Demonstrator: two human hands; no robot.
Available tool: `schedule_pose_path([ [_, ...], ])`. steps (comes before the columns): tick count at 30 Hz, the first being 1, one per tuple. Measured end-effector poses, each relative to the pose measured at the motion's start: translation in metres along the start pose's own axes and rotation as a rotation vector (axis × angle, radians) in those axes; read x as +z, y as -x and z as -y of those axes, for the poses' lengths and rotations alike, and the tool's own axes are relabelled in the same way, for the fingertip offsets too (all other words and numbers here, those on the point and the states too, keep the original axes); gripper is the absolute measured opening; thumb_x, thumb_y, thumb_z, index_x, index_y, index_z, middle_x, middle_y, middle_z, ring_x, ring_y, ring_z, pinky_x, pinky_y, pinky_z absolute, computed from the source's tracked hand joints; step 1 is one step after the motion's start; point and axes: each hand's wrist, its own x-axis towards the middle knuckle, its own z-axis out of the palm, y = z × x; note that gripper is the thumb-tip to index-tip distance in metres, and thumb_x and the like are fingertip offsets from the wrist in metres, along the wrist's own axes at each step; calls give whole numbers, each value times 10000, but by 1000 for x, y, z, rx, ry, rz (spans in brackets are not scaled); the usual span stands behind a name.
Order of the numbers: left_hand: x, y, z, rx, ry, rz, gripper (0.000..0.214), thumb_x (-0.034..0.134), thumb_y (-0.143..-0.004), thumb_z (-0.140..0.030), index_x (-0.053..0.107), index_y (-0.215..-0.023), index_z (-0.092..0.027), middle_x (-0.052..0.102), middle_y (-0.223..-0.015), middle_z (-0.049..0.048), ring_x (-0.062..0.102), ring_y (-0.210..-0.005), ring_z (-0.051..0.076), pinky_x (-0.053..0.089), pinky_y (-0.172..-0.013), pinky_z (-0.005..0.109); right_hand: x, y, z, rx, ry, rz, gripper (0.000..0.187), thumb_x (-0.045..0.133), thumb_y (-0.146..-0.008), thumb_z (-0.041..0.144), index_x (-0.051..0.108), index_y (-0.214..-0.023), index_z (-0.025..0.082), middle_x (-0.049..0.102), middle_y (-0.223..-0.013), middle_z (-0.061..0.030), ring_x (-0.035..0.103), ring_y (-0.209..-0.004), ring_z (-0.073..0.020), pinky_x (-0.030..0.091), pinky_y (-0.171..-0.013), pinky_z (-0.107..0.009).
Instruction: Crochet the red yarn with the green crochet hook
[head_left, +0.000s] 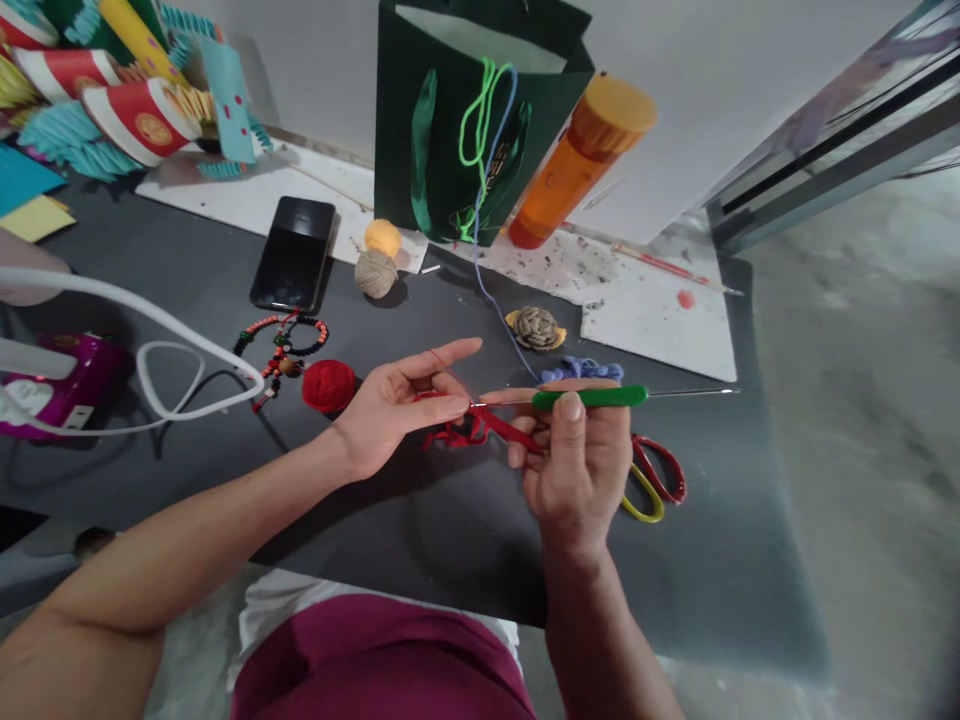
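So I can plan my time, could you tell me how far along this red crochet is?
Only a short, loose red crocheted strip exists so far, pinched in the left hand. The right hand holds a green-handled crochet hook at it. The red yarn ball nearby looks full, so most of the yarn remains unworked.

- A green-handled crochet hook lay level in the right hand, metal tip pointing left.
- A crumpled red yarn chain hung from the tip, pinched by the left hand.
- A red yarn ball sat on the worktop.
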Motion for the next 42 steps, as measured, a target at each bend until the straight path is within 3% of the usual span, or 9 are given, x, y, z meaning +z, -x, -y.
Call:
schedule_pose_path([
  [11,-1,-1,4,94,-174,-129,532,925,-694,-268,792,-1208,-234,741,-737,-25,665,-685,105,560,-739,256,-3,4,0,-463,357,112,195,586,-1000,159,669,-1119,289,838,-981,-15,642,-482,-124,585,-553,-316],
  [16,0,4,4,354,-579,-208,453,852,-793,-310,781,-1236,-241,795,-846,23,717,-826,168,560,-873,317,0,2,-3,-554,387,184,187,598,-996,146,675,-1130,251,833,-989,-67,813,-828,-215,665,-707,-360],
  [20,-1,8,7,620,-862,-239,223,779,-871,-256,823,-1090,-265,819,-891,47,709,-813,178,530,-872,350,2,1,-2,-620,432,186,217,611,-980,113,679,-1149,230,835,-969,-85,823,-860,-221,681,-681,-340],
  [23,-2,8,9,784,-923,-208,287,776,-859,-187,810,-1132,-267,825,-870,38,688,-756,160,505,-840,346,3,1,-3,-648,481,194,239,617,-971,106,682,-1163,233,839,-973,-77,823,-860,-213,684,-697,-333],
  [25,-1,7,8,724,-837,-188,347,792,-834,-178,798,-1174,-252,818,-860,38,680,-759,158,507,-822,334,2,1,-4,-665,503,197,253,618,-967,101,690,-1168,236,841,-980,-72,821,-877,-209,684,-718,-333],
  [30,3,3,2,108,-134,-81,567,883,-737,-210,745,-1286,-229,713,-724,-40,641,-678,97,527,-727,253,2,3,-4,-686,514,195,374,694,-908,61,734,-1212,275,839,-1095,-62,819,-912,-208,690,-745,-337],
  [33,3,1,1,-131,186,-25,543,921,-684,-170,783,-1206,-230,682,-691,-69,614,-636,51,519,-723,208,4,7,-4,-644,465,165,424,738,-870,36,749,-1204,298,840,-1107,-47,822,-921,-209,696,-760,-341],
  [37,3,0,1,-189,296,17,528,933,-665,-137,801,-1165,-240,681,-669,-73,599,-609,42,519,-713,198,7,15,-8,-500,355,26,317,715,-907,83,750,-1149,286,849,-985,-23,827,-843,-212,698,-727,-344],
  [42,1,-1,1,-174,299,15,509,921,-680,-117,804,-1159,-248,652,-638,-84,584,-595,40,505,-695,196,8,20,-11,-297,242,-127,130,588,-1010,225,682,-1090,264,799,-937,-85,787,-636,-206,565,-406,-282],
])
